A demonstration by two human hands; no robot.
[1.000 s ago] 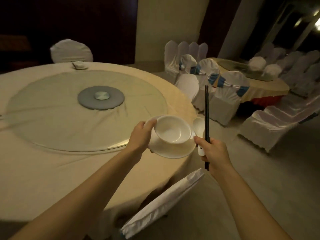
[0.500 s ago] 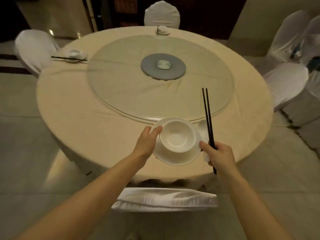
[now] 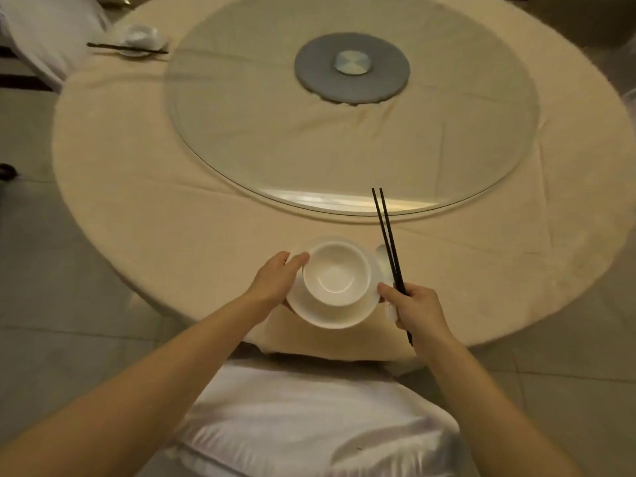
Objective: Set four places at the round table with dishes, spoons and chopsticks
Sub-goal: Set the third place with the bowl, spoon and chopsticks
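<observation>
With the left hand (image 3: 275, 282) pinching the plate (image 3: 330, 316), bowl (image 3: 335, 273) on top, over the table (image 3: 172, 218) at its near edge, and the right hand (image 3: 416, 309) with fingers (image 3: 387, 292) curled round the chopsticks (image 3: 387, 235) and spoon (image 3: 382, 252), I'd set the plate down flat, centred before the chair (image 3: 309, 418), then lay both utensils to its right.

Banquet room of a restaurant or hotel, laid out for group dining.

Beyond the left hand (image 3: 275, 280), gripping a white plate (image 3: 330, 315), and the right hand (image 3: 418, 309), holding black chopsticks (image 3: 387, 235), spreads a large round table (image 3: 137, 208) under a cream cloth. A glass turntable (image 3: 275, 132) sits on a grey hub (image 3: 352, 72) at its middle. Below the wrists a chair (image 3: 309, 425) in a white fabric cover stands at the table's edge. Another covered chair (image 3: 44, 32) stands far up-left of the left hand, beside a laid white dish (image 3: 141, 37) and dark chopsticks (image 3: 127, 48). Pale floor tiles (image 3: 41, 304) lie left of it.
</observation>
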